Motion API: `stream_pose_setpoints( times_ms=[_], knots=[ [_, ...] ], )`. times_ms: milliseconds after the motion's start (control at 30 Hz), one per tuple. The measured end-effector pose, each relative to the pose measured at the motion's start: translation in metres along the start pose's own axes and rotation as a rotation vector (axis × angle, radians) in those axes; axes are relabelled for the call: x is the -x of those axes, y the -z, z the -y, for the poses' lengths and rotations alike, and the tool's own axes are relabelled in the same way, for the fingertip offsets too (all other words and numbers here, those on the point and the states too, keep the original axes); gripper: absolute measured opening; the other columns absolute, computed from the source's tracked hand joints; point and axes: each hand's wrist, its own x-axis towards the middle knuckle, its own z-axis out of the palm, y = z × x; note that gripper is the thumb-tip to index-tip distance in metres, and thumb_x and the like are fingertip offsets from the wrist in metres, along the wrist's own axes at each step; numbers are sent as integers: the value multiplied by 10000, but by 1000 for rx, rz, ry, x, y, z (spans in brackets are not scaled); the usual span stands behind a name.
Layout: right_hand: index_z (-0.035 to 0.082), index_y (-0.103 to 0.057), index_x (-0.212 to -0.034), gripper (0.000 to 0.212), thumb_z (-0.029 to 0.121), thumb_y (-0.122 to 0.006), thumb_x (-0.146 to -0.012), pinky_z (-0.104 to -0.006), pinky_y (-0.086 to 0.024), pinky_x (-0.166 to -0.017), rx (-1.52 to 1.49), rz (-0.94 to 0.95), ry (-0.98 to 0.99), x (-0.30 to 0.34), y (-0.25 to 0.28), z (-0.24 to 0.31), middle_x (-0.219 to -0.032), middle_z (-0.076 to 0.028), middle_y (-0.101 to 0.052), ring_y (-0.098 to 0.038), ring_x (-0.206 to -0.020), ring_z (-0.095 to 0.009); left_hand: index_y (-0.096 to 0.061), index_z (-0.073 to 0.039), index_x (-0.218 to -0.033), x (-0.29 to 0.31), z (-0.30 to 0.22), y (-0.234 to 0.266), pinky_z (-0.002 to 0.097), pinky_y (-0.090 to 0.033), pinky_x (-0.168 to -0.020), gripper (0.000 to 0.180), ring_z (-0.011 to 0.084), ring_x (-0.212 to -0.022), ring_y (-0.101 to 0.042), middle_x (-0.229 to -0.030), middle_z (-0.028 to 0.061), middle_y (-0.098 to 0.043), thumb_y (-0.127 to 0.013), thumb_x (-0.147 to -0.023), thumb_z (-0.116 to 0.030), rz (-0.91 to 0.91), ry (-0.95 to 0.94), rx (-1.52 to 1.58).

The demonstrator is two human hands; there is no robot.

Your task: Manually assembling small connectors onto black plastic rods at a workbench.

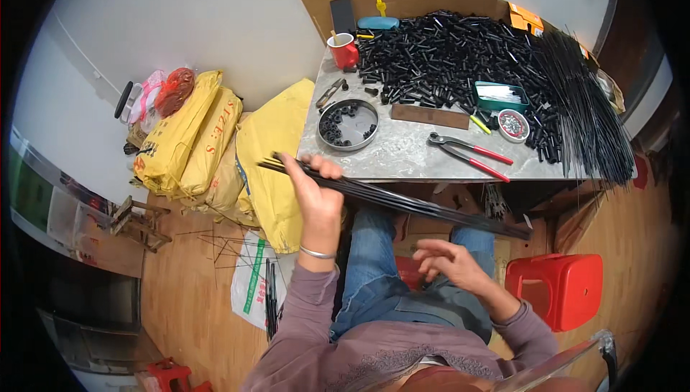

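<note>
My left hand [320,201] is closed around a bundle of thin black rods [424,206]. It grips them near their left end, and the bundle slants down to the right over my lap, just off the table's front edge. Below the bundle, my right hand [454,266] hangs above my thighs with its fingers apart and nothing in it. On the grey table [402,151] lie red-handled pincers [471,156] and a round metal tin [346,147] with small black parts inside. Behind these spreads a heap of short black tubular pieces [438,58].
More long black rods [593,115] overhang the table's right edge. A red mug [345,54], a green tray [501,104] and a small round dish [513,125] stand around the heap. Yellow sacks [280,162] lie to the left; a red stool [568,291] stands at the right.
</note>
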Motion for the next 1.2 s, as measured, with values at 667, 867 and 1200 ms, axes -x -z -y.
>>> stream_pose_setpoints(
  times_ms=[667,867,1200],
  knots=[
    [49,-594,-906,194,208,-657,-816,-418,-487,-624,1067,-608,318,-54,7,-33,-856,-137,-652,-638,-769,-344,-639,10,-1067,127,95,-25,233,-475,-726,239,120,-872,-581,-1021,81,-618,-628,-836,-50,749,-252,-972],
    [37,-564,-915,287,225,-730,-776,-339,-493,-612,735,-512,413,-52,-3,-3,-755,-100,-616,-617,-661,-236,-652,12,-1083,95,74,-4,248,-462,-819,220,134,-925,-585,-1025,49,-616,-606,-914,-120,682,20,-912],
    [16,-545,-751,250,154,-752,-772,-234,-390,-557,270,-524,455,-44,-5,22,-661,29,-502,-431,-636,-43,-623,11,-892,87,91,8,206,-405,-676,123,78,-764,-489,-877,8,-564,-623,-901,-111,717,-180,-1016]
  ],
)
